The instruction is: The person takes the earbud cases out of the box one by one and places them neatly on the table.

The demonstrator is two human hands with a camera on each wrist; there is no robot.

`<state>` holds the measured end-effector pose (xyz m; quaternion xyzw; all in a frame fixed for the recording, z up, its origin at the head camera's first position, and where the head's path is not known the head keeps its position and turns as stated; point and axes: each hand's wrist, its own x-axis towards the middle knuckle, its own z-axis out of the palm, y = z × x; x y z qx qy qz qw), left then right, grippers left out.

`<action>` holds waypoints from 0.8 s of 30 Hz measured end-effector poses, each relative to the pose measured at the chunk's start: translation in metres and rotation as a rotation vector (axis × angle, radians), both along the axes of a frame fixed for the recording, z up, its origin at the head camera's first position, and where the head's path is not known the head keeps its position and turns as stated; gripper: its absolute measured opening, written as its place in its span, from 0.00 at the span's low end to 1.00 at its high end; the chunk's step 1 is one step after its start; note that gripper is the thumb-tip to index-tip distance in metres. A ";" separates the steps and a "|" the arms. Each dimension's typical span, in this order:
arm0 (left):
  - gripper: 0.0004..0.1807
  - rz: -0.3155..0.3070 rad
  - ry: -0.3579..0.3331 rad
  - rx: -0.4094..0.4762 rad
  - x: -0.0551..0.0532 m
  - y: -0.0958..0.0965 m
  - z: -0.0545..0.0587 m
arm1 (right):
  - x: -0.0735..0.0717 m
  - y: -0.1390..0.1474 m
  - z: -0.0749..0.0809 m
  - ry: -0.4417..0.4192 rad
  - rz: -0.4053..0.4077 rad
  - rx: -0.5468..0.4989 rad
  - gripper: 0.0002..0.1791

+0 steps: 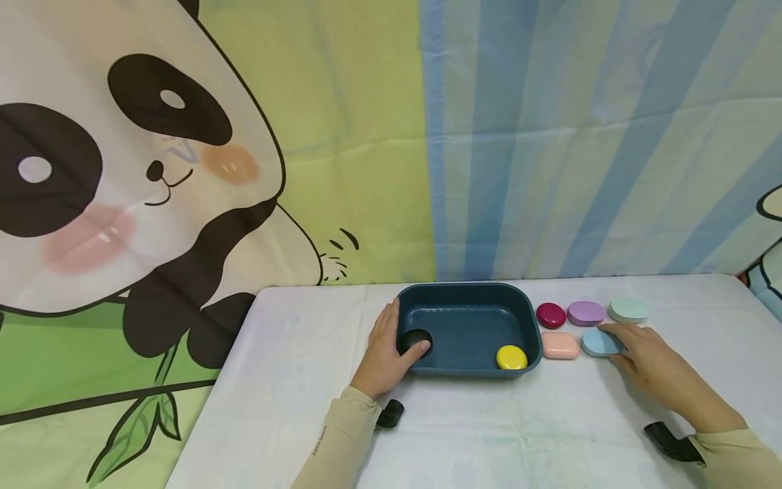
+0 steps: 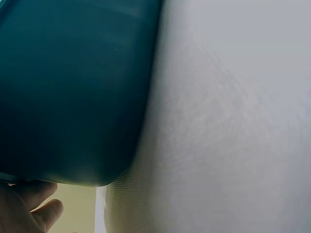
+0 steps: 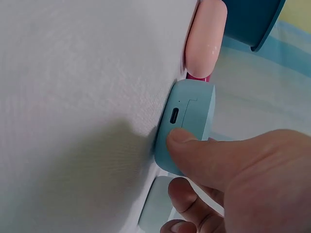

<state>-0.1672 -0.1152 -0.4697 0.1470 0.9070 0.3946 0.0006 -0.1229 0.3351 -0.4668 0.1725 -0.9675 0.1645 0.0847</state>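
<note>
A dark blue rectangular plastic tub (image 1: 464,329) stands on the white-covered table. My left hand (image 1: 386,356) grips its left wall, thumb over the rim and fingers along the outside. Inside lie a round black case (image 1: 414,338), near that thumb, and a round yellow case (image 1: 511,357) at the front right. To the tub's right, my right hand (image 1: 662,373) pinches a light blue oval earbud charging case (image 1: 601,343) between thumb and fingers. The right wrist view shows a charging port on that case (image 3: 182,111), which appears to rest on the table.
Beside the light blue case is a pink case (image 1: 560,346). Behind them, a dark red round case (image 1: 551,315), a purple oval case (image 1: 586,312) and a mint green oval case (image 1: 628,310) form a row. A printed panda curtain (image 1: 342,136) hangs behind the table.
</note>
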 end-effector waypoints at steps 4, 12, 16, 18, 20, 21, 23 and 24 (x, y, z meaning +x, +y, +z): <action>0.55 -0.002 -0.006 0.003 0.001 0.000 0.001 | -0.001 0.002 0.001 -0.039 0.001 0.011 0.27; 0.56 -0.006 -0.023 0.003 0.002 -0.001 0.001 | -0.002 0.002 0.010 -0.164 -0.051 0.056 0.35; 0.56 -0.008 -0.024 0.009 0.001 -0.001 0.000 | -0.001 0.000 0.017 -0.177 -0.075 0.070 0.40; 0.56 -0.007 -0.026 0.012 0.001 -0.001 0.000 | 0.000 -0.002 0.021 -0.139 -0.061 0.062 0.40; 0.56 -0.007 -0.029 0.016 0.000 -0.001 0.000 | 0.001 -0.005 0.025 -0.085 -0.044 0.058 0.39; 0.56 -0.007 -0.030 0.018 0.000 -0.001 0.000 | 0.001 -0.007 0.027 -0.070 -0.039 0.056 0.39; 0.57 -0.006 -0.033 0.017 0.000 -0.002 0.000 | 0.002 -0.013 0.031 -0.051 -0.032 0.051 0.37; 0.58 -0.006 -0.034 0.018 0.000 -0.002 -0.001 | 0.002 -0.016 0.034 -0.049 -0.031 0.049 0.37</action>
